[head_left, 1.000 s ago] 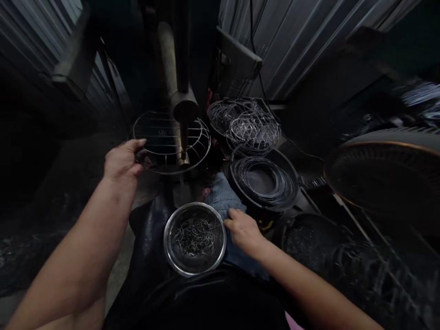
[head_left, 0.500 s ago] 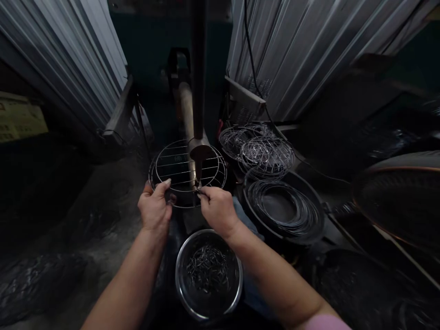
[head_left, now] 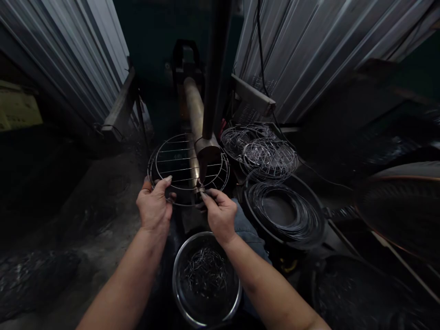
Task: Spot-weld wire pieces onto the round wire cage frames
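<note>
A round wire rack (head_left: 172, 170) with parallel bars and a double rim lies around the lower arm of a metal machine (head_left: 195, 107). The left side of its rim is in my left hand (head_left: 154, 201), thumb on top and fingers beneath. My right hand (head_left: 220, 211) is closed at the rack's near rim, right beside the machine's pointed tip; what its fingertips pinch is too small to make out. Below the hands, a steel bowl (head_left: 177, 284) holds many small bent metal pieces (head_left: 206, 271).
Finished-looking wire racks (head_left: 270, 156) are piled at the right. Nearer, a black pan (head_left: 321, 229) holds coiled wire rings (head_left: 288, 206). A large round pan-like object (head_left: 398, 206) stands far right, and a yellow box (head_left: 19, 107) far left. Corrugated metal sheets (head_left: 292, 50) rise behind.
The view has shifted slightly. My right hand has turned and drawn a little down and right at the rim, fingers still pinched. My left hand keeps its hold on the rack.
</note>
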A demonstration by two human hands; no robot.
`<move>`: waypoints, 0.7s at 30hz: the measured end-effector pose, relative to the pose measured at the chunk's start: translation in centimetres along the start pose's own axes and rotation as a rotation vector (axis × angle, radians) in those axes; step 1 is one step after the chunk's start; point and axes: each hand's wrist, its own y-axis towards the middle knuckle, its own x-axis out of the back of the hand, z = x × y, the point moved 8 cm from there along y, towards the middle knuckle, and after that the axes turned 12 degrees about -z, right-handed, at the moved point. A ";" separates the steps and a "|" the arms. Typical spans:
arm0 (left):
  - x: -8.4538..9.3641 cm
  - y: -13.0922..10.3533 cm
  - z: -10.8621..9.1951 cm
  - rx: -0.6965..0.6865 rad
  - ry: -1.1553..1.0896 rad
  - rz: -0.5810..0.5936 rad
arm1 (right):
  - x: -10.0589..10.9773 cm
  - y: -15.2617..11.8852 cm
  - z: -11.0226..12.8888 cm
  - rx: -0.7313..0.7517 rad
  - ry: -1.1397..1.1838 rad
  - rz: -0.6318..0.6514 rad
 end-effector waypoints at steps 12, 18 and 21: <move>-0.2 0.6 -0.1 0.020 0.026 -0.007 | -0.6 0.4 0.4 0.090 -0.063 0.004; -0.3 1.2 0.2 0.023 0.055 -0.044 | -0.9 0.9 0.5 0.105 -0.085 0.004; -0.3 1.3 0.1 0.010 0.070 -0.056 | -0.9 1.0 0.6 0.100 -0.083 0.011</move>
